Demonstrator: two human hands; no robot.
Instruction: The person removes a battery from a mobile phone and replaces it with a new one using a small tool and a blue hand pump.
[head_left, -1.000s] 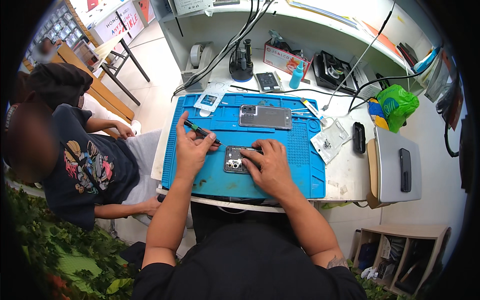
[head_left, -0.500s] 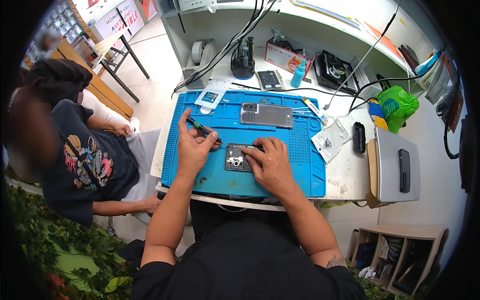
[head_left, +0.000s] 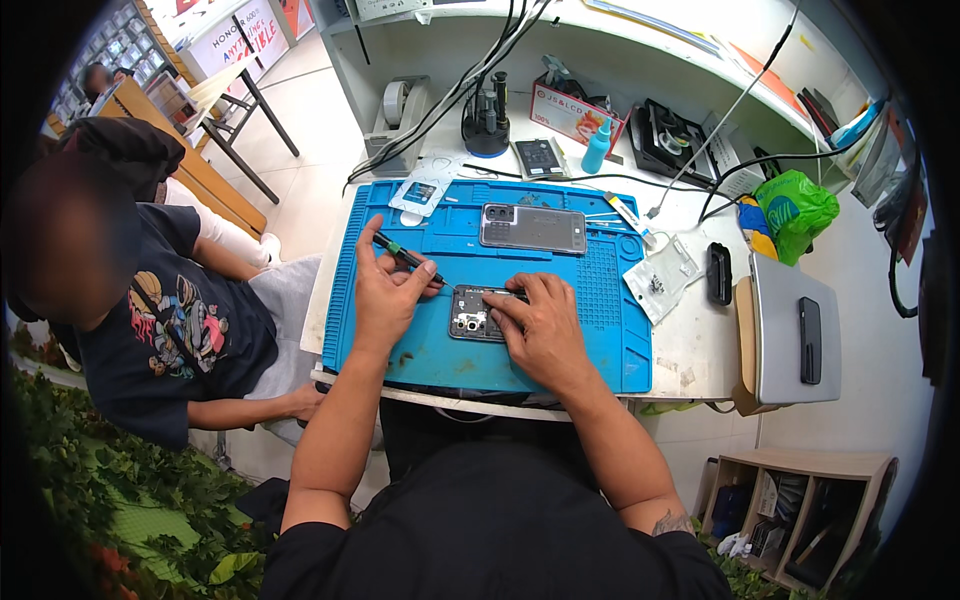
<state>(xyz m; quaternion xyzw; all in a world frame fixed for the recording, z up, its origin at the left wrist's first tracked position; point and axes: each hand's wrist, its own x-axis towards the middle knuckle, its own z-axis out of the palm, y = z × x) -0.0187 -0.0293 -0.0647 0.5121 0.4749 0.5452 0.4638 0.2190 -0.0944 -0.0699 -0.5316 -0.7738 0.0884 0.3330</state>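
Observation:
My left hand (head_left: 388, 305) grips a slim black screwdriver (head_left: 397, 250) with a green band. The tool slants down to the right, its tip close to the upper left corner of an opened smartphone (head_left: 478, 322). Bare inner parts and camera modules show at the phone's left end. My right hand (head_left: 543, 325) closes over the phone's right part, fingers bent and pressed on it, hiding that end. Under both hands lies a blue silicone repair mat (head_left: 440, 372). Farther back on it rests a grey phone back cover (head_left: 533, 230) with camera openings.
A clear bag (head_left: 660, 282) with small parts lies at the mat's right edge, near a black case (head_left: 718, 275) and a laptop (head_left: 795, 330). Behind stand a blue bottle (head_left: 596, 150) and a screwdriver holder (head_left: 486, 135). A person (head_left: 190, 310) sits at my left; cables hang overhead.
My hands, the screwdriver and the opened phone stay nearly still. The seated person at left has shifted slightly, and their upper hand is no longer visible on the lap.

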